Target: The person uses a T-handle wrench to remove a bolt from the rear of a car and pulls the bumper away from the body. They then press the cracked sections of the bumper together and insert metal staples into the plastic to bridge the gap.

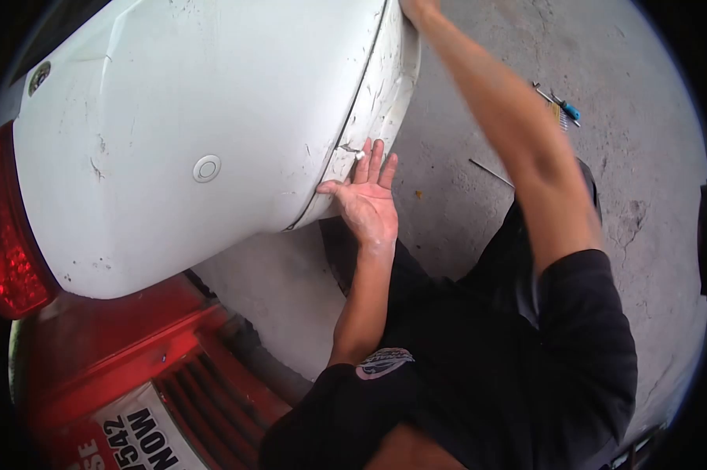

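A scuffed white car bumper (pixel 236 102) fills the upper left, with a round cap (pixel 207 168) on its face and a dark seam near its right end. My left hand (pixel 369 192) is palm up against that lower edge, fingers apart, with a small white bit by the fingertips. At the top, my right hand (pixel 418 8) reaches the bumper's far end; its fingers are cut off by the frame and hidden behind the panel, so what it touches or holds cannot be made out.
A red tail light (pixel 12 235) is at the far left. Below it are a red slatted panel (pixel 220 392) and a printed sign (pixel 146 431). Tools with a blue handle (pixel 569 110) and a thin rod (pixel 491 171) lie on the concrete floor (pixel 463 211).
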Action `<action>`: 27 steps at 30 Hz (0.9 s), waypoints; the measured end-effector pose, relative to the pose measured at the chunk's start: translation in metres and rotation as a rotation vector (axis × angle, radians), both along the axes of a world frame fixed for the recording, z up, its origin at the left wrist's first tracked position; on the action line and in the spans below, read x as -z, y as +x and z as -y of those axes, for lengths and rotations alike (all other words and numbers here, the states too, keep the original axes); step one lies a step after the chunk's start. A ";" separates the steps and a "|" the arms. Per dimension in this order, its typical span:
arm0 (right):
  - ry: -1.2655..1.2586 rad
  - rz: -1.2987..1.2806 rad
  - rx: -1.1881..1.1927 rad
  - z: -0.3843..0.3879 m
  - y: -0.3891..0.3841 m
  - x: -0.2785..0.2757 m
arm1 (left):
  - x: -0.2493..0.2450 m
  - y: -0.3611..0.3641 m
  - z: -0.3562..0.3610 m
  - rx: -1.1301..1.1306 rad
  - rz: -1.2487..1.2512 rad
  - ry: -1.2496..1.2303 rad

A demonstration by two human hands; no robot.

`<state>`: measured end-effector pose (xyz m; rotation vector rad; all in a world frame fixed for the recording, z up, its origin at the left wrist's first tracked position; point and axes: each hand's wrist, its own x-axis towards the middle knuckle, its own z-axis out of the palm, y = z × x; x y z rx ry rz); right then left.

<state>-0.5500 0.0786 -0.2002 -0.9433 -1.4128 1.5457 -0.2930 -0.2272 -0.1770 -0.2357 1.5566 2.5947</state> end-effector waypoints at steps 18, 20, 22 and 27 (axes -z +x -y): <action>0.014 -0.105 -0.312 0.119 0.087 -0.024 | -0.012 -0.004 -0.001 0.167 0.063 -0.172; 0.069 -0.094 -0.299 0.158 0.108 -0.017 | -0.010 -0.004 0.000 0.172 0.064 -0.181; 0.080 -0.085 -0.293 0.177 0.118 -0.018 | -0.007 -0.003 0.002 0.151 0.053 -0.168; 0.169 -0.137 -0.285 0.172 0.114 -0.010 | -0.007 -0.001 0.019 0.236 0.094 -0.209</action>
